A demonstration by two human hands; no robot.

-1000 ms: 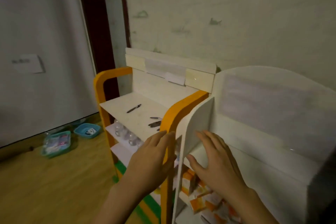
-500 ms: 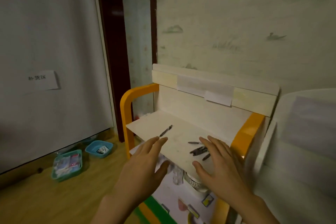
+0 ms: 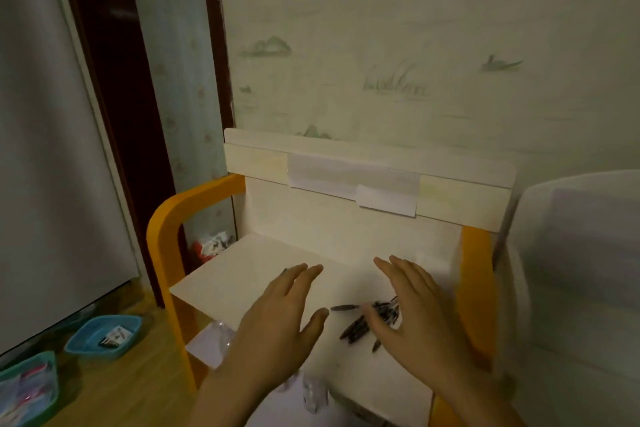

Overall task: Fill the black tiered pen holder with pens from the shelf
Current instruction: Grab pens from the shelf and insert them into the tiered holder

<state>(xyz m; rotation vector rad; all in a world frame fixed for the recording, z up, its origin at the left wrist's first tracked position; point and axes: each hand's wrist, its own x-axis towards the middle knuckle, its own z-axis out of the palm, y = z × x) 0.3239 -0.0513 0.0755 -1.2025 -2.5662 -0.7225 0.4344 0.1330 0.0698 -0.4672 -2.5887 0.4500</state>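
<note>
Step in hand, judged: reaching for pens; none gathered, and the black tiered pen holder is not in view. Left hand [image 3: 277,319]: flat, fingers spread, empty, over the middle of the white top shelf [image 3: 242,274]; a dark tip at its fingertips may be a lone pen. Black pens [image 3: 363,319]: loose cluster near the shelf's right front, partly beneath the right hand [image 3: 415,315], also spread and empty. Next move calls for closing fingers round the cluster. Shelf unit: orange side frames [image 3: 162,243], papered backboard. Room: blue basket [image 3: 104,336] on wooden floor at left, dark doorway, patterned wallpaper behind.
</note>
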